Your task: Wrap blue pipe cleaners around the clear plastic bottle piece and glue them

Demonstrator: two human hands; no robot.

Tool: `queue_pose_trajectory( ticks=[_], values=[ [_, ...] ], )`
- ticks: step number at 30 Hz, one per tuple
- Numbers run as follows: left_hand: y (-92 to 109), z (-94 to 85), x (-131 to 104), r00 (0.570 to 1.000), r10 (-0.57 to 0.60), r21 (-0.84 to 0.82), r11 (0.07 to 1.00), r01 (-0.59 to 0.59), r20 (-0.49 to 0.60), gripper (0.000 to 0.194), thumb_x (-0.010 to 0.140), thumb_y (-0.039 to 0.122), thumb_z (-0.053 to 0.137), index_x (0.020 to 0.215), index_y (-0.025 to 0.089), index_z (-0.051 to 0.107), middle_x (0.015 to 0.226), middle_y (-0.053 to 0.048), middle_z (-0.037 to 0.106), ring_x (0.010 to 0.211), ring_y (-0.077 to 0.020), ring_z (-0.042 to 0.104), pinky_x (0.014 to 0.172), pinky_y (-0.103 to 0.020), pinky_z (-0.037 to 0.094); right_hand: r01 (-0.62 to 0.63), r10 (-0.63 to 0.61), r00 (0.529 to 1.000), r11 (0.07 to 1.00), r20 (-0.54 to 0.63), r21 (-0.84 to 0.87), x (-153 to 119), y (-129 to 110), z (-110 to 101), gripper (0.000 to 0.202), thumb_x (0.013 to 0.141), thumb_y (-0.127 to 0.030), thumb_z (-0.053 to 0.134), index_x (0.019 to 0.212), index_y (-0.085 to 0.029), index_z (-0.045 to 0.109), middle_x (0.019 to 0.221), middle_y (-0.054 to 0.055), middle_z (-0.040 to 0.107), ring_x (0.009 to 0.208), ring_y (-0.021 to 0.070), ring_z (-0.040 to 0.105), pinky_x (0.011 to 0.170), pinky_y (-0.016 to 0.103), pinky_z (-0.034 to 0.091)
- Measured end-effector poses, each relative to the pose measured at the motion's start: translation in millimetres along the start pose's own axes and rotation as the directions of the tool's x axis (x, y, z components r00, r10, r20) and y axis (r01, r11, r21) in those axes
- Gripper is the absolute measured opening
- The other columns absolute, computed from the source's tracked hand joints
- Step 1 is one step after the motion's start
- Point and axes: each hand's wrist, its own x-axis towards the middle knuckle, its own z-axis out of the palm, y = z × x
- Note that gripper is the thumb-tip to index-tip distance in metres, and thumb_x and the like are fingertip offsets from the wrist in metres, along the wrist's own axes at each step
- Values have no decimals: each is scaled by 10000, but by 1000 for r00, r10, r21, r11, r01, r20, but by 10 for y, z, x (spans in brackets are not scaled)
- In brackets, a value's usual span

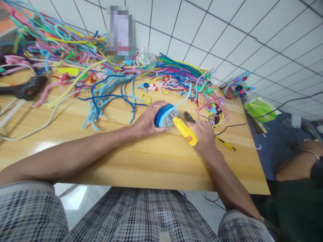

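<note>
My left hand (148, 119) is wrapped around the far-left side of a clear round ball (170, 120), its fingers over the top and its thumb below. Dark blue and light blue pipe cleaners (161, 113) are wound around the ball, and one light blue end (185, 97) sticks up from it. In my right hand (204, 136) is a yellow handheld tool (185, 130) with a thin metal tip; its exact kind is unclear. That tip points at the edge of the light blue band. Beside my right fingers lies a dark-handled tool (189, 117), partly hidden.
Many loose pipe cleaners (108, 87) cover the table's back, around another clear ball (146, 58). A black glue gun (27, 88) lies left. A yellow cutter (225, 144) and a black cord (232, 125) lie right. Another person's leg (299, 161) shows beyond the table's right edge.
</note>
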Motion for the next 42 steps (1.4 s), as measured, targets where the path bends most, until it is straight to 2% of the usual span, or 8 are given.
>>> queue_pose_trajectory(
  ticks=[5, 9, 14, 21, 28, 35, 42],
  values=[
    [-17, 5, -3, 1000, -19, 9, 1000, 19, 15, 1016, 814, 445, 968, 1635, 280, 393, 1616, -195, 544, 1540, -418, 548, 1288, -663, 480, 4, -4, 1000, 1000, -3, 3, 14, -6, -6, 497, 1182, -433, 363, 1244, -140, 760, 844, 79, 663, 849, 265, 562, 789, 402, 395],
    [-25, 5, -1, 1000, -5, 5, 1000, 5, 3, 1004, 819, 450, 963, 1634, 275, 402, 1609, -193, 553, 1531, -413, 555, 1282, -657, 489, -12, 12, 1000, 1000, -27, -8, 11, 5, -12, 409, 1167, -352, 424, 1251, -130, 757, 881, 83, 684, 867, 259, 566, 793, 399, 396],
    [-19, -6, 5, 1000, -1, -3, 1000, 1, 4, 1003, 821, 456, 965, 1631, 268, 404, 1596, -193, 564, 1517, -406, 570, 1275, -641, 499, 10, -10, 1000, 1000, -2, 17, 0, 1, -7, 476, 1179, -413, 377, 1244, -135, 758, 858, 80, 672, 850, 259, 561, 787, 397, 394],
    [-28, 1, -4, 1000, 0, -12, 1000, -1, -14, 1008, 827, 477, 962, 1639, 270, 401, 1600, -187, 565, 1523, -398, 563, 1283, -628, 491, -18, 18, 1000, 1000, 14, 19, -39, 18, 49, 445, 1166, -398, 411, 1278, -145, 760, 867, 81, 687, 865, 262, 580, 800, 397, 397],
    [-20, -12, -8, 1000, -1, -25, 1000, 1, -11, 1001, 834, 478, 958, 1643, 277, 405, 1593, -185, 571, 1515, -395, 573, 1279, -623, 498, -9, 9, 999, 1000, -48, 6, -3, 25, 44, 431, 1171, -378, 411, 1235, -127, 756, 857, 76, 679, 835, 253, 563, 781, 390, 390],
    [-8, -11, -15, 999, -49, -17, 999, 49, 16, 1027, 816, 480, 963, 1643, 276, 390, 1611, -197, 559, 1542, -412, 553, 1298, -656, 468, -46, 47, 998, 998, -32, 38, -41, 39, 92, 389, 1154, -356, 435, 1241, -158, 759, 862, 79, 694, 854, 260, 593, 800, 397, 404],
    [0, -5, 8, 998, -63, -19, 998, 63, 17, 1015, 797, 480, 971, 1620, 267, 416, 1612, -194, 565, 1540, -414, 556, 1303, -658, 464, -44, 46, 998, 998, -35, 55, -77, 75, 142, 437, 1158, -399, 412, 1234, -159, 769, 878, 91, 705, 858, 264, 593, 800, 403, 403]
  ],
)
